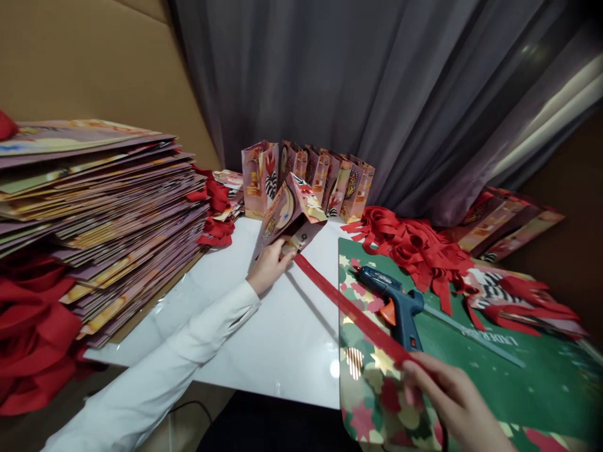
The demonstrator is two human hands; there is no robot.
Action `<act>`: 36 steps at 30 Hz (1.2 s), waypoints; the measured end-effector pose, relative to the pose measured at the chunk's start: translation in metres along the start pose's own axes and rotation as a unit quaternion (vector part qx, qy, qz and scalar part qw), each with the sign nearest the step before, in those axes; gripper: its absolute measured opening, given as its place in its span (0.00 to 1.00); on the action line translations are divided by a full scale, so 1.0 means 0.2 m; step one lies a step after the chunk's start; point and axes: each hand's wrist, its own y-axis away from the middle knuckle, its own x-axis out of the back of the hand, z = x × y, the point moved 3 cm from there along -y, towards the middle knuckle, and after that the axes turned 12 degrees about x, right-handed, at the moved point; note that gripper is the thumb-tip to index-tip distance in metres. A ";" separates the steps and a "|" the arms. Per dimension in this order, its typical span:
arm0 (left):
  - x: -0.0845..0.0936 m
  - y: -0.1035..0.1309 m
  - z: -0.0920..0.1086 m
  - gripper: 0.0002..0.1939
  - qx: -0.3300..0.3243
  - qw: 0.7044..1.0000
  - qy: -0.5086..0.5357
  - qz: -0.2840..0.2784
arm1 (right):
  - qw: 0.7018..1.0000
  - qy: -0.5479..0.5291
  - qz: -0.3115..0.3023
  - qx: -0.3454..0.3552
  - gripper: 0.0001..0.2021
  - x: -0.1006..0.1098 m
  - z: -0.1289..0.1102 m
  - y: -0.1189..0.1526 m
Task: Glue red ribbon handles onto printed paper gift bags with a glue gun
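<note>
A curtain (292, 75) hangs beyond the left hand (271, 267), the bench (273, 351) below that hand, a stack (136, 220) to its left. A green mat (452, 351) lies under the right hand (447, 383), a ribbon pile (409, 245) farther beyond. The left hand grips a tilted bag (282, 213). Just past the right is a glue gun (402, 311); the right pinches a ribbon (348, 307) stretching to the left fingertips.

I've got a long red cloth ribbon (346, 306) looking matt, a boxy pink patterned paper bag (281, 215), smooth-faced, a dark-blue pistol-shaped plastic glue gun (401, 304), and a white tabletop (287, 342) gleaming glossy!
</note>
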 end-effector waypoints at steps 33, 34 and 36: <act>-0.02 0.07 0.04 0.08 -0.027 0.980 -0.191 -0.056 | 0.986 -0.096 -0.101 0.094 0.14 -0.61 -0.04 -0.95; -0.01 0.07 0.05 0.07 -0.027 0.978 -0.194 -0.067 | 0.986 -0.091 -0.102 0.097 0.14 -0.61 -0.03 -0.95; 0.01 0.06 0.06 0.08 -0.029 0.974 -0.198 -0.104 | 0.986 -0.082 -0.099 0.103 0.16 -0.61 -0.02 -0.95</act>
